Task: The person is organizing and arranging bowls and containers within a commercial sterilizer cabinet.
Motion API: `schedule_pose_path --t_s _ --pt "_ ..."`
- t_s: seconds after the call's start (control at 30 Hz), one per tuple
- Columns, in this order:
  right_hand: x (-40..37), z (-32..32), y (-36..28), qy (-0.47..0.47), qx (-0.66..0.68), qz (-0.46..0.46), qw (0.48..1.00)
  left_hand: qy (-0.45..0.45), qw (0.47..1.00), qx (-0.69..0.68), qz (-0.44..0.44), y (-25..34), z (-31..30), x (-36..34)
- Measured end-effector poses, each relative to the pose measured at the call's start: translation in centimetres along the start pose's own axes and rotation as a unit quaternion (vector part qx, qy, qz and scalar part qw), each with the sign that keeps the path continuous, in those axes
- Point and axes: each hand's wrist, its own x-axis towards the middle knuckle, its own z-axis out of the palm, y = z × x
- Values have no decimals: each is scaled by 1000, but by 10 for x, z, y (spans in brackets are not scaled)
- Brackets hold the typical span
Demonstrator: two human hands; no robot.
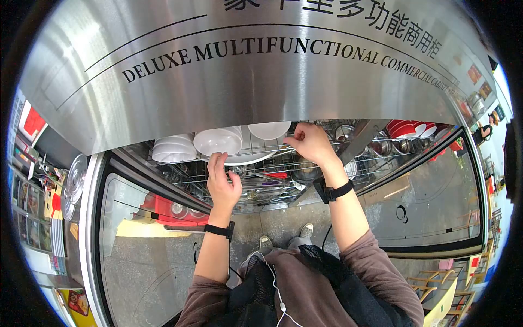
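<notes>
My left hand (pixel 223 182) is raised in front of the cabinet's upper wire shelf, its fingertips by the rim of a white bowl (pixel 218 140). Its fingers and thumb are apart, with nothing between them. My right hand (pixel 314 143) hangs over the same shelf, its fingers loosely bent and its thumb pointing left. I see nothing in it. Just left of its thumb sits another white bowl (pixel 269 129). A larger white dish (pixel 250 156) lies between the hands, partly hidden behind the bowls. Stacked white bowls (pixel 173 148) stand at the shelf's left.
Two glass doors (pixel 147 267) (pixel 430 212) stand open on either side. Red bowls (pixel 400 129) and metal bowls (pixel 381 146) sit at the shelf's right. Utensils (pixel 264 185) lie on a lower level. The steel cabinet front (pixel 272 87) overhangs above my hands. Another person (pixel 485 131) is far right.
</notes>
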Motion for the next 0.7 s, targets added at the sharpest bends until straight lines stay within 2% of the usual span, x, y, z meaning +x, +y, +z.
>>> schedule_pose_path --t_s 0.2,0.37,0.5,0.7 --pt "-1 0 -2 8 -7 -6 1000 2 1000 -12 -5 0 0 0" --pt "0 3 0 9 -12 -4 1000 31 998 12 50 -8 4 0" --pt "1 6 6 -1 -28 8 1000 23 999 17 41 -7 4 0" --pt "0 5 -6 -9 -126 12 992 15 999 19 40 -7 1 0"
